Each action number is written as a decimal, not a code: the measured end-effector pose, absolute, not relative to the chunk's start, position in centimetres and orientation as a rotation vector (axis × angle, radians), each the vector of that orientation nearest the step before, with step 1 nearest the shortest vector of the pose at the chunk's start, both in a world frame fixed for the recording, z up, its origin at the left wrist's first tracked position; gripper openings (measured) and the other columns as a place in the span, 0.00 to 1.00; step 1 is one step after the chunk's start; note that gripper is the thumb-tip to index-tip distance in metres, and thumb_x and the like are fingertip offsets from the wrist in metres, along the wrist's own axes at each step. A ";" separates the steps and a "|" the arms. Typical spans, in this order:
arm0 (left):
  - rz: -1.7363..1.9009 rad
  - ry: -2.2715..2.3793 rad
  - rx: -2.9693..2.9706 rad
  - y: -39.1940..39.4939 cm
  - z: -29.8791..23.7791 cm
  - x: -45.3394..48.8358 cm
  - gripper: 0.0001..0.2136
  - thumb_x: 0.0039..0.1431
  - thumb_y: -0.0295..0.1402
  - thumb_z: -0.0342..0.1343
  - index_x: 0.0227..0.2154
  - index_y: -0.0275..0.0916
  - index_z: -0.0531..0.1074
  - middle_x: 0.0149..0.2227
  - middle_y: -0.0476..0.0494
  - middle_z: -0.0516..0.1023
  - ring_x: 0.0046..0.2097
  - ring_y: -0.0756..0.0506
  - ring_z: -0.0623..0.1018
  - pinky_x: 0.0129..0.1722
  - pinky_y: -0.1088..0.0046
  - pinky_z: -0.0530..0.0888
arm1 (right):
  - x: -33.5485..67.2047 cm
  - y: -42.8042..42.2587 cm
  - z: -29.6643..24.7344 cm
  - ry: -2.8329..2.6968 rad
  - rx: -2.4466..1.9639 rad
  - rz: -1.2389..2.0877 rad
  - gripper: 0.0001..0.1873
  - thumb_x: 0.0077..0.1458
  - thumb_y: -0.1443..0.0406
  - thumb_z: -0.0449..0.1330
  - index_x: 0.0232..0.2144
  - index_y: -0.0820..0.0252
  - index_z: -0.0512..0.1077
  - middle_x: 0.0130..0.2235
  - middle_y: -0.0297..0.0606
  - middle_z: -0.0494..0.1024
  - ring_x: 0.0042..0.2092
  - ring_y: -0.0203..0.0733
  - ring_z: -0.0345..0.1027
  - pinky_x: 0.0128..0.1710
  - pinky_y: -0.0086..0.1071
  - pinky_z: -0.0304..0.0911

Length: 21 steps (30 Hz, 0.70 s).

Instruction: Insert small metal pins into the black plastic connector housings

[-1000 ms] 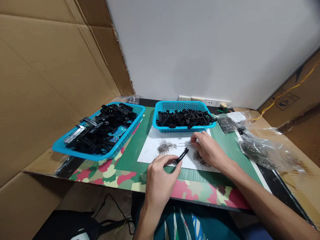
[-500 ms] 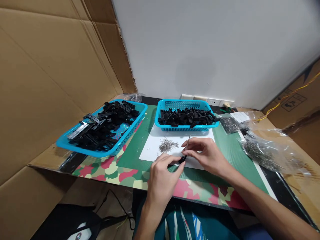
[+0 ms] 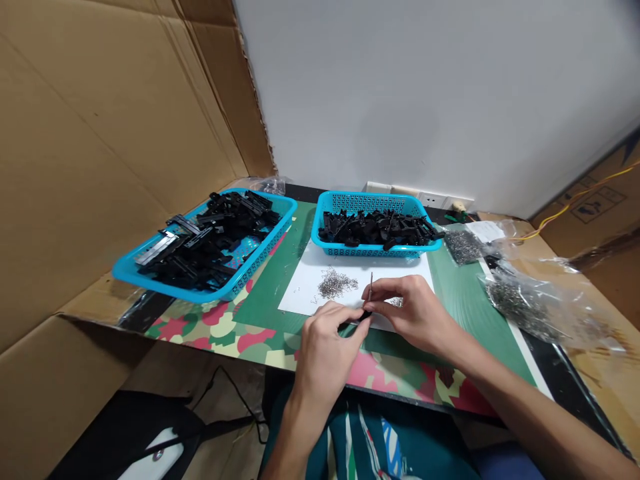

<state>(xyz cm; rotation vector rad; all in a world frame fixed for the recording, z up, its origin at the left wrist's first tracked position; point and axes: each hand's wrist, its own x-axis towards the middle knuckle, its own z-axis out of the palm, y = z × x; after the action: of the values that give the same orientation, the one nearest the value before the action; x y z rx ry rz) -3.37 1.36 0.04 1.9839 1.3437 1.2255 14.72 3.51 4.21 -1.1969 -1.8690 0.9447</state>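
Observation:
My left hand (image 3: 331,337) pinches a small black plastic part (image 3: 367,315) between thumb and fingers, above the near edge of a white sheet (image 3: 295,290). Closed on a thin metal tool (image 3: 371,288), my right hand (image 3: 413,308) meets the left at that part. The tool points upward out of the grip; its lower end is hidden by the fingers. Just beyond my left hand lies a loose pile of tiny metal wire pieces (image 3: 335,285). A few more tiny metal pieces (image 3: 397,302) show behind my right fingers.
Black plastic parts fill a blue basket (image 3: 377,252) behind the sheet and another blue basket (image 3: 235,288) at left. Clear bags of small metal pieces (image 3: 520,307) (image 3: 463,245) lie at right. Cardboard (image 3: 120,133) walls the left side; a socket strip (image 3: 433,199) runs behind.
The metal tool now stands more upright and has shifted slightly left, with my right fingers closer to the black part. The camera view has tilted a little.

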 end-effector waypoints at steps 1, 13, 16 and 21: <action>1.219 1.350 1.978 1.4 0.1 -3.4 0.07 0.57 0.22 0.67 0.32 0.42 0.82 0.33 0.48 0.84 0.35 0.45 0.83 0.38 0.71 0.77 | 14.6 3.5 4.2 -1.875 -1.202 0.928 0.08 0.60 0.72 0.62 0.30 0.58 0.79 0.31 0.34 0.84 0.35 0.43 0.79 0.38 0.34 0.70; 1.423 1.550 1.903 2.1 2.6 -4.8 0.04 0.60 0.35 0.67 0.37 0.44 0.83 0.33 0.49 0.83 0.33 0.44 0.80 0.37 0.68 0.77 | 17.3 4.5 3.5 -1.829 -1.248 0.538 0.11 0.67 0.67 0.59 0.49 0.56 0.79 0.39 0.39 0.82 0.40 0.45 0.76 0.41 0.36 0.68; 1.616 1.654 1.972 4.5 6.0 -5.9 0.07 0.62 0.40 0.66 0.40 0.44 0.83 0.36 0.47 0.83 0.35 0.44 0.79 0.39 0.66 0.75 | 17.9 4.7 3.5 -2.069 -1.398 0.385 0.11 0.68 0.70 0.57 0.46 0.57 0.78 0.39 0.41 0.81 0.41 0.48 0.73 0.40 0.37 0.64; 1.480 1.783 2.074 11.4 10.9 -6.1 0.08 0.62 0.38 0.65 0.39 0.40 0.82 0.37 0.45 0.85 0.37 0.44 0.81 0.39 0.70 0.75 | 16.2 4.8 2.5 -2.285 -1.437 0.249 0.10 0.68 0.71 0.56 0.46 0.59 0.76 0.38 0.42 0.81 0.42 0.51 0.71 0.40 0.38 0.59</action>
<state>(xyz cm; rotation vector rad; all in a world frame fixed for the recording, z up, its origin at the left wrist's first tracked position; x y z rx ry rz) -6.14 11.43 10.91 2.0737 1.7826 1.4795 16.19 4.79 2.45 -1.4371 -2.2849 0.2486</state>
